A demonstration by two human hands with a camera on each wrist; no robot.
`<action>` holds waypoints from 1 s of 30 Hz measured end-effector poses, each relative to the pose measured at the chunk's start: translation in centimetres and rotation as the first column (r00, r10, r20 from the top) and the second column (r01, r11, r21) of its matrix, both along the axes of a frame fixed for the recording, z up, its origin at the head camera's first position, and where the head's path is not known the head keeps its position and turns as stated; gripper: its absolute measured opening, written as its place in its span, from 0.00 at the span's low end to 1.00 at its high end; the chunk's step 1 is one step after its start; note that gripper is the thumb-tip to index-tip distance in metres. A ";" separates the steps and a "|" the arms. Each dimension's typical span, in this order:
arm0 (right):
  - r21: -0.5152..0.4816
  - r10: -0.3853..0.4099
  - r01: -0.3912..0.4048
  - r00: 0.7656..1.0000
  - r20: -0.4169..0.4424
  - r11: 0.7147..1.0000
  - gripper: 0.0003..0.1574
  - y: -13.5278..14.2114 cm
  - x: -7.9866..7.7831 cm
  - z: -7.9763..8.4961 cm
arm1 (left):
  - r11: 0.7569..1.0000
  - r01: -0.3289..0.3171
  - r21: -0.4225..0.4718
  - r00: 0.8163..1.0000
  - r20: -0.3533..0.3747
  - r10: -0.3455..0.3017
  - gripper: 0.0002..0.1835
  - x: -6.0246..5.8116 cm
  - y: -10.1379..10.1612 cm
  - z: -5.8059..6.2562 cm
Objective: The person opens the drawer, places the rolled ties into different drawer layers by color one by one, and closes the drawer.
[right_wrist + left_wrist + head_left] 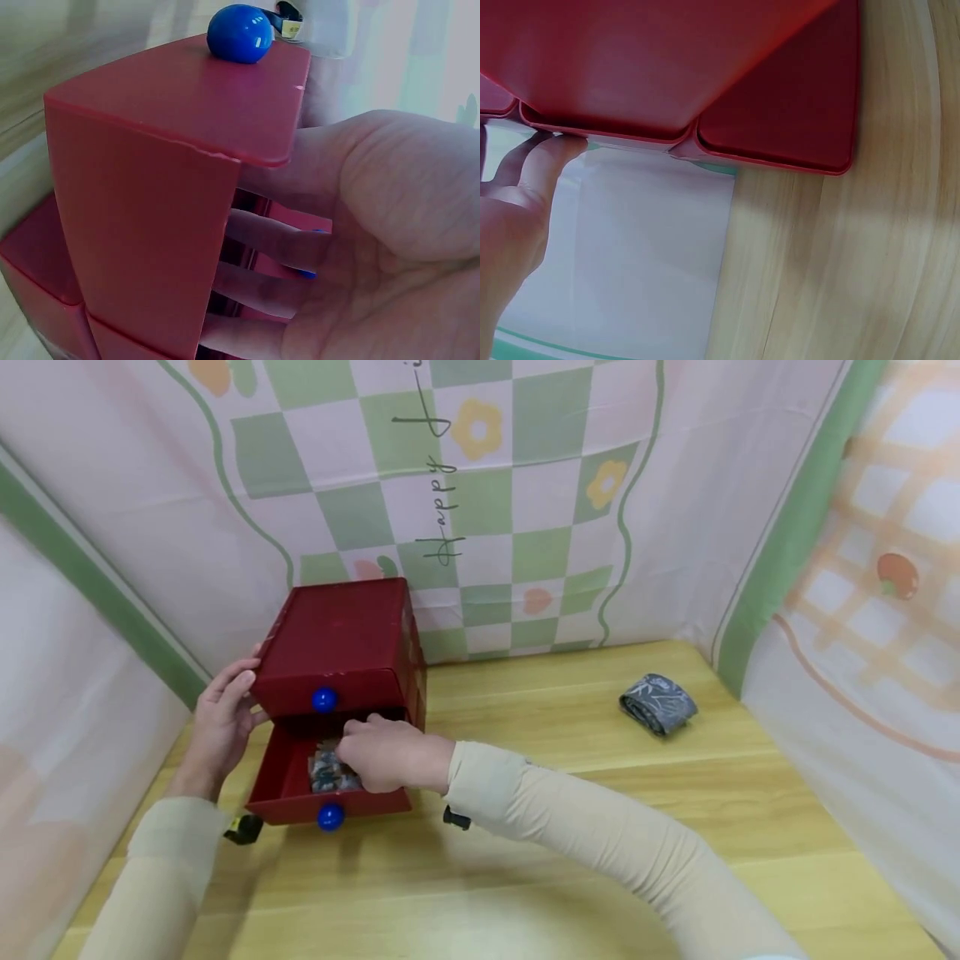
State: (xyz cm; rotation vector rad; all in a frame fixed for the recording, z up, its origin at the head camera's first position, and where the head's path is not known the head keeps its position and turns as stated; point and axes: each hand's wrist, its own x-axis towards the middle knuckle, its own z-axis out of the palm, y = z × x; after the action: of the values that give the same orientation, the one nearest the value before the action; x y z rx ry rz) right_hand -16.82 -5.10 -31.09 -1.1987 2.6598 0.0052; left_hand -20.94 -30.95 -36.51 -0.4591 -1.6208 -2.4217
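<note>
A small red two-drawer cabinet (333, 627) stands on the table with its lower drawer (281, 768) pulled out. My right hand (390, 752) reaches into that drawer, over a folded patterned cloth (326, 770) in grey-blue and brown. From the right wrist, the fingers (270, 240) go down behind the drawer's side wall, which hides their tips; I cannot tell whether they grip the cloth. My left hand (225, 714) rests against the cabinet's left side with fingers extended, and in the left wrist view its fingertips (570, 144) touch the red edge.
A rolled grey cloth (658, 703) with a pale leaf pattern lies at the right on the wooden table (540, 860). Blue ball knobs (324, 699) stick out from the drawer fronts. Patterned curtain (525, 510) closes off the back and both sides.
</note>
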 end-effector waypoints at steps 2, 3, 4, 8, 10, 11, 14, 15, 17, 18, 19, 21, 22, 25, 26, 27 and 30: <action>0.007 0.000 0.000 1.000 -0.006 1.000 0.10 0.1 0.0 -0.1 | 1.000 0.008 0.015 1.000 -0.001 -0.008 0.12 0.0 0.1 0.0; 0.010 0.003 -0.002 1.000 -0.009 1.000 0.09 0.1 -0.1 -0.1 | 1.000 0.011 0.019 1.000 -0.003 -0.011 0.12 0.1 0.1 -0.1; 0.011 0.007 -0.007 1.000 -0.012 1.000 0.09 0.1 -0.1 -0.2 | 1.000 0.009 0.021 1.000 -0.005 -0.009 0.12 0.1 0.1 -0.1; 0.020 0.028 -0.028 0.999 -0.030 0.999 0.14 0.3 -0.5 -0.7 | 0.999 0.022 0.023 1.000 -0.014 -0.022 0.13 0.1 0.0 -0.1; 0.031 0.038 -0.037 0.998 -0.041 0.999 0.18 0.3 -0.6 -0.9 | 0.999 0.028 0.023 1.000 -0.015 -0.027 0.13 0.1 -0.1 -0.1; 0.034 0.041 -0.040 0.998 -0.044 0.999 0.19 0.3 -0.7 -0.9 | 0.999 0.030 0.024 0.999 -0.014 -0.030 0.13 0.1 -0.1 -0.1; 0.036 0.040 -0.038 0.998 -0.038 0.999 0.23 0.4 -0.8 -1.2 | 0.999 0.034 0.025 0.999 -0.014 -0.034 0.12 0.0 0.0 -0.2; 0.036 0.039 -0.037 0.999 -0.037 0.999 0.23 0.5 -0.9 -1.2 | 0.999 0.036 0.025 0.999 -0.012 -0.036 0.12 -0.1 0.0 -0.2; 0.035 0.035 -0.034 0.999 -0.033 0.999 0.24 0.6 -1.0 -1.3 | 0.999 0.037 0.018 0.999 -0.007 -0.037 0.12 -0.1 0.2 -0.2; 0.036 0.034 -0.033 0.999 -0.033 0.999 0.25 0.7 -1.1 -1.3 | 0.999 0.040 0.017 0.999 -0.004 -0.040 0.13 -0.2 0.3 -0.2; 0.037 0.035 -0.034 0.999 -0.034 0.999 0.25 0.7 -1.1 -1.4 | 0.999 0.036 0.015 0.999 0.000 -0.036 0.13 -0.2 0.3 -0.2; 0.035 0.040 -0.039 0.999 -0.037 0.999 0.24 0.8 -1.1 -1.4 | 0.999 0.026 0.019 1.000 0.004 -0.026 0.13 -0.2 0.4 -0.1; 0.034 0.044 -0.043 0.998 -0.038 0.999 0.24 0.8 -1.1 -1.3 | 1.000 0.020 0.022 1.000 0.004 -0.020 0.12 -0.2 0.4 -0.1; 0.033 0.057 -0.056 0.997 -0.047 0.998 0.24 0.7 -1.2 -1.3 | 0.999 0.010 0.031 1.000 -0.003 -0.010 0.12 -0.2 0.3 -0.1; 0.034 0.060 -0.058 0.997 -0.049 0.998 0.23 0.6 -1.2 -1.4 | 0.999 0.015 0.033 1.000 -0.008 -0.015 0.12 -0.2 0.2 -0.1; 0.035 0.062 -0.060 0.997 -0.052 0.998 0.23 0.6 -1.2 -1.4 | 0.999 0.020 0.033 1.000 -0.012 -0.019 0.12 -0.1 0.2 -0.1; 0.037 0.061 -0.059 0.997 -0.055 0.998 0.23 0.4 -1.2 -1.4 | 0.999 0.024 0.031 1.000 -0.018 -0.024 0.12 -0.1 0.0 -0.1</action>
State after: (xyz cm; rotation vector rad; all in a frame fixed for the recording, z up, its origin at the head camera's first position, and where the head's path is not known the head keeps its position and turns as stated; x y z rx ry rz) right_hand -18.05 -4.68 -32.52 -1.2858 2.6585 0.0964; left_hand -21.06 -30.93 -36.60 -0.4961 -1.5773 -2.4496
